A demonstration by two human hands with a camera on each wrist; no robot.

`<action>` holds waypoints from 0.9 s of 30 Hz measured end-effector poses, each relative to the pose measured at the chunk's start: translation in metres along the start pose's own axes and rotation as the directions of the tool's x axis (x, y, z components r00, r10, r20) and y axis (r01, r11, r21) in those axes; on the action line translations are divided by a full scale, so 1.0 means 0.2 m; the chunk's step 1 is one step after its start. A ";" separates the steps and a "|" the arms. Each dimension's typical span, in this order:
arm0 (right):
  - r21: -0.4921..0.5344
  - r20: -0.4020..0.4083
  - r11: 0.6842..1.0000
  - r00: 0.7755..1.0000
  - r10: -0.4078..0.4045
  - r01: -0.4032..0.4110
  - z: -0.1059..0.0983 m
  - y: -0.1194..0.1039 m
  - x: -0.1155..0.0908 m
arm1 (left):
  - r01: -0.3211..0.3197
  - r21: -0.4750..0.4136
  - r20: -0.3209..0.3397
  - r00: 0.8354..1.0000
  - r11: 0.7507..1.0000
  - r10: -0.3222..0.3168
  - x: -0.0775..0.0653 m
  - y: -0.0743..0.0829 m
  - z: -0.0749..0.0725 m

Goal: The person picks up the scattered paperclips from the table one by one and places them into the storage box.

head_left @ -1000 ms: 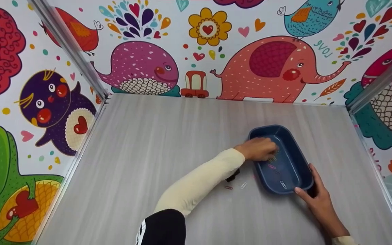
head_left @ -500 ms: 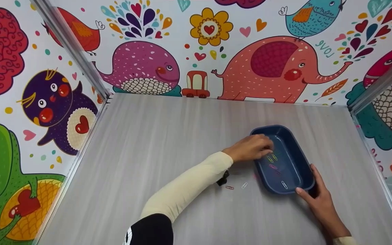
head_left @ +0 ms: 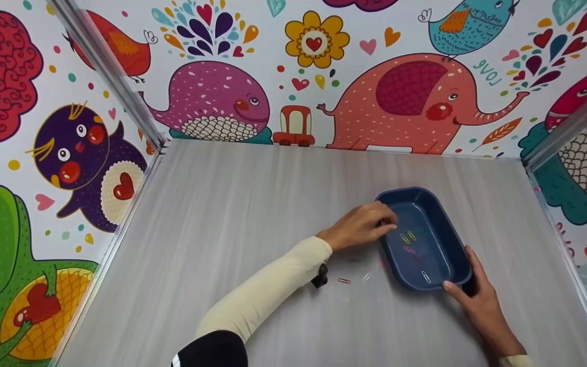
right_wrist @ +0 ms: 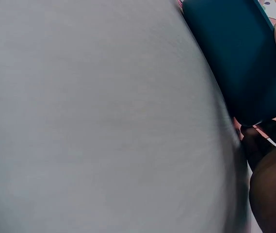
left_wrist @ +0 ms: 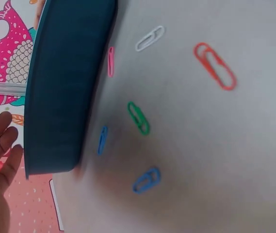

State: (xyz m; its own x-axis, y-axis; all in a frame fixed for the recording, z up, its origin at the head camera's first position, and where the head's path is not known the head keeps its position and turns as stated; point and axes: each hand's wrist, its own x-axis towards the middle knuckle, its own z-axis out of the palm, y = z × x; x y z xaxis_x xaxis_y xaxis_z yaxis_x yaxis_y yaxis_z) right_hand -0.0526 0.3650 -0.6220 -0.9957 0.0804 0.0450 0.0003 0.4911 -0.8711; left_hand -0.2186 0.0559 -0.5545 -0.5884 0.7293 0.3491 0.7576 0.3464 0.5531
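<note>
A dark blue plastic bin (head_left: 438,244) stands on the table, with yellow paper clips (head_left: 408,236), a pink clip (head_left: 409,250) and a white clip (head_left: 426,277) inside. My left hand (head_left: 359,224) hovers at its left rim, fingers loosely bent and nothing seen between them in the left wrist view. My right hand (head_left: 479,295) grips the near right corner, thumb on the rim. Outside the bin lie a red clip (left_wrist: 215,66), a white clip (left_wrist: 150,39), a pink clip (left_wrist: 110,61), a green clip (left_wrist: 138,118) and two blue clips (left_wrist: 147,180); the left arm covers some in the head view.
The light wood-grain table (head_left: 232,214) is bounded by printed cartoon walls (head_left: 309,76) at the back and sides. Metal posts (head_left: 110,71) rise at the back corners. A black wrist camera (head_left: 320,276) hangs under the left wrist.
My left hand has drawn back leftward and up from inside the bin to its left rim, uncovering the yellow clips. My right hand keeps its hold, and the bin stays put.
</note>
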 end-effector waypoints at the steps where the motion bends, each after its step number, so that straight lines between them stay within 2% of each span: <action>1: -0.002 0.003 1.000 1.000 -0.002 0.002 0.00 0.00 0.00 | 0.000 -0.008 -0.012 1.000 1.000 -0.001 -0.02 0.00 0.00; 5: -0.008 0.013 1.000 1.000 0.002 -0.002 0.00 -0.01 -0.01 | -0.011 -0.060 -0.089 0.996 0.998 0.006 -0.11 -0.02 0.01; 10: -0.015 0.009 1.000 1.000 0.000 0.000 0.00 -0.02 -0.01 | -0.053 -0.102 -0.202 0.979 0.993 0.031 -0.20 -0.04 0.01; 13: -0.023 0.007 1.000 1.000 -0.008 0.008 0.00 -0.01 -0.01 | -0.054 -0.120 -0.239 0.971 0.991 0.024 -0.24 -0.07 0.01; 18: -0.016 0.011 1.000 1.000 -0.014 0.014 0.00 0.01 -0.01 | -0.035 -0.157 -0.252 0.968 0.987 -0.006 -0.29 -0.10 0.02; 27: 0.006 0.006 1.000 1.000 0.015 -0.015 0.02 -0.01 -0.01 | 0.063 -0.265 -0.229 0.965 0.962 -0.127 -0.38 -0.15 0.04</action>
State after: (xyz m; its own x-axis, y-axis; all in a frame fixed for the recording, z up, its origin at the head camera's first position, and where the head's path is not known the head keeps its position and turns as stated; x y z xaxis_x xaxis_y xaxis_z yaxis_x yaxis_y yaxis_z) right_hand -0.0514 0.3601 -0.6227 -0.9961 0.0827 0.0295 0.0144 0.4846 -0.8746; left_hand -0.1932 -0.0052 -0.6042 -0.7284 0.5251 0.4401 0.6169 0.2233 0.7547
